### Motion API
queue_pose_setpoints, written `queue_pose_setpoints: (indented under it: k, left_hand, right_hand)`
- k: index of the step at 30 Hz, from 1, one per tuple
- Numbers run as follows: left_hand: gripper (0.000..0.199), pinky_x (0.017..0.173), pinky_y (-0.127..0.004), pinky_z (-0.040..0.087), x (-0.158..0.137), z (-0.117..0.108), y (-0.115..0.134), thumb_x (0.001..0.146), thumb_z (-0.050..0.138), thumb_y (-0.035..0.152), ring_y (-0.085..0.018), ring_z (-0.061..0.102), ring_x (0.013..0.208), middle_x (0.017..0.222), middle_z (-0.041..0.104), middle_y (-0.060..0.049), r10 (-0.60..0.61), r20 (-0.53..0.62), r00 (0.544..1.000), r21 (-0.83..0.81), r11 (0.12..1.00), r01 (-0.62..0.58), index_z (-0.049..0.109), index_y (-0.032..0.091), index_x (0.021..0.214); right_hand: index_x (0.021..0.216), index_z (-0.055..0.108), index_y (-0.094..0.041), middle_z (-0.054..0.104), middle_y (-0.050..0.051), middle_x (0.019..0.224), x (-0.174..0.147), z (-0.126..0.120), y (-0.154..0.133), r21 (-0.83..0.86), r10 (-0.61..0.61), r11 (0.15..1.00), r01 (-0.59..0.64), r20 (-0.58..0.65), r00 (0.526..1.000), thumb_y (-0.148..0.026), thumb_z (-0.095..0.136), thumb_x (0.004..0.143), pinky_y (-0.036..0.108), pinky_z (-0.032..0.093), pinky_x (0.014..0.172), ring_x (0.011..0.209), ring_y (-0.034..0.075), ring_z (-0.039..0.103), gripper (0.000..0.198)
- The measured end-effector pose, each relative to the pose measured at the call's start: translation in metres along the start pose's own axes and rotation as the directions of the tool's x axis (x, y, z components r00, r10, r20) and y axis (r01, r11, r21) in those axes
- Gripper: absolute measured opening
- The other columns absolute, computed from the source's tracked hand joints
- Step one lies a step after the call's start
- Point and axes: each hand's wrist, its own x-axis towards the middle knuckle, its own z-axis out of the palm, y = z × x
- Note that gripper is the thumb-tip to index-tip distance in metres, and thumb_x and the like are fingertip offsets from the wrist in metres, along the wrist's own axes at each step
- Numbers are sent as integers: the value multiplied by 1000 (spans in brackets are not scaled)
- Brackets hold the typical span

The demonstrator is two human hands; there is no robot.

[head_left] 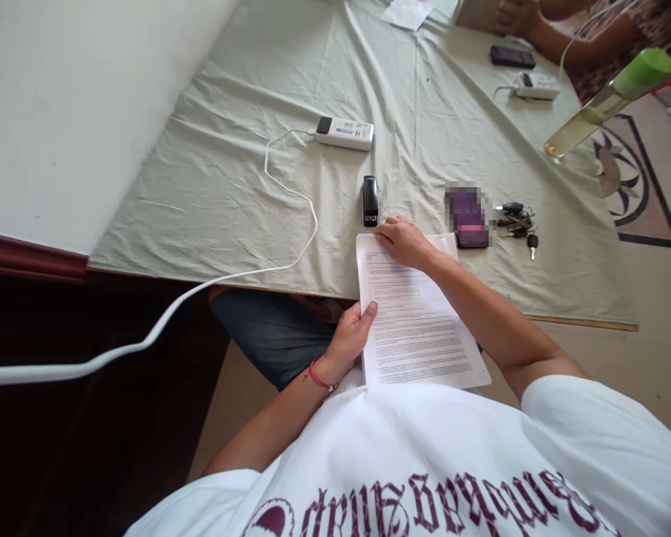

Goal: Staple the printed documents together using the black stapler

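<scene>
while the left hand [351, 337] clamps the left edge of the printed papers [419, 321] between thumb and fingers, the right hand [405, 242] bunches at their top, whether pinching i cannot tell, and they overlap the table's [224, 201] near edge beside the black stapler [370, 198].

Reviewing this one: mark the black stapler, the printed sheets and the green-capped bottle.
Black stapler [370, 199], head view: its top side.
Printed sheets [417, 321], head view: top page's text.
Green-capped bottle [591, 121], head view: its see-through body.
</scene>
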Motion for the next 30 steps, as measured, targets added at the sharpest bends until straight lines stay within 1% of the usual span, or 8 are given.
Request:
queue_pose_setpoints:
  k: [5, 9, 12, 16, 20, 23, 26, 30]
  left_hand:
    - [44, 97, -38, 54, 15, -2, 24, 81, 80, 53, -27, 69, 110, 109, 77, -9, 113, -108, 988, 54, 993, -108, 67, 18, 104]
    - [50, 97, -42, 55, 32, 5, 48, 79, 84, 41, -25, 72, 104, 108, 76, -7, 55, -101, 993, -152, 986, -70, 55, 20, 113]
    - [49, 97, -43, 56, 44, 11, 59, 76, 86, 37, -26, 72, 103, 104, 76, -7, 34, -50, 998, -215, 976, -44, 56, 19, 111]
    - [45, 96, -43, 56, 55, 17, 63, 75, 84, 39, -27, 72, 103, 93, 76, -6, 70, -9, 997, -201, 977, -71, 62, 17, 107]
    - [40, 93, -43, 57, 59, 19, 62, 76, 81, 40, -28, 72, 101, 86, 75, -4, 114, -17, 993, -143, 983, -115, 64, 17, 103]
    - [34, 91, -41, 56, 59, 15, 64, 80, 78, 39, -27, 71, 100, 89, 74, -4, 113, -35, 993, -64, 991, -115, 62, 18, 102]
    - [29, 91, -38, 55, 60, 11, 67, 85, 74, 34, -24, 71, 99, 96, 74, -4, 143, -102, 985, -4, 990, -144, 59, 20, 104]
    - [27, 91, -39, 56, 65, 14, 67, 88, 72, 31, -23, 72, 96, 94, 74, -3, 147, -122, 982, -58, 986, -155, 57, 20, 108]
  right_hand:
    - [101, 72, -17, 67, 10, 103, -1, -5, -7, 98, -36, 994, 42, -71, 997, -27, 39, 103, 35, 46, 94, 101, 23, 59, 34]
    - [99, 69, -18, 66, 9, 102, -2, -13, -15, 186, -67, 978, 90, -125, 990, -28, 40, 102, 33, 47, 90, 94, 20, 60, 31]
    - [99, 68, -17, 66, 9, 102, 0, -18, -18, 211, -68, 972, 100, -152, 986, -28, 39, 102, 32, 48, 88, 92, 20, 61, 31]
    - [107, 70, -16, 67, 11, 105, 0, -23, -18, 135, -47, 988, 72, -178, 983, -29, 38, 103, 34, 46, 93, 99, 23, 60, 35]
    - [119, 68, -16, 69, 13, 113, -3, -23, -18, -1, -88, 996, 89, -153, 984, -35, 35, 107, 40, 42, 102, 109, 27, 56, 40]
    - [114, 68, -17, 70, 12, 111, -4, -21, -18, -45, -109, 993, 105, -102, 989, -37, 34, 107, 41, 39, 103, 107, 27, 57, 40]
    - [107, 68, -17, 69, 11, 104, -3, -18, -19, -40, -110, 993, 107, -101, 989, -35, 32, 108, 38, 41, 97, 101, 25, 57, 41]
    - [101, 67, -18, 68, 10, 100, 1, -16, -23, -8, -113, 994, 113, -119, 986, -34, 31, 108, 35, 43, 93, 97, 24, 57, 40]
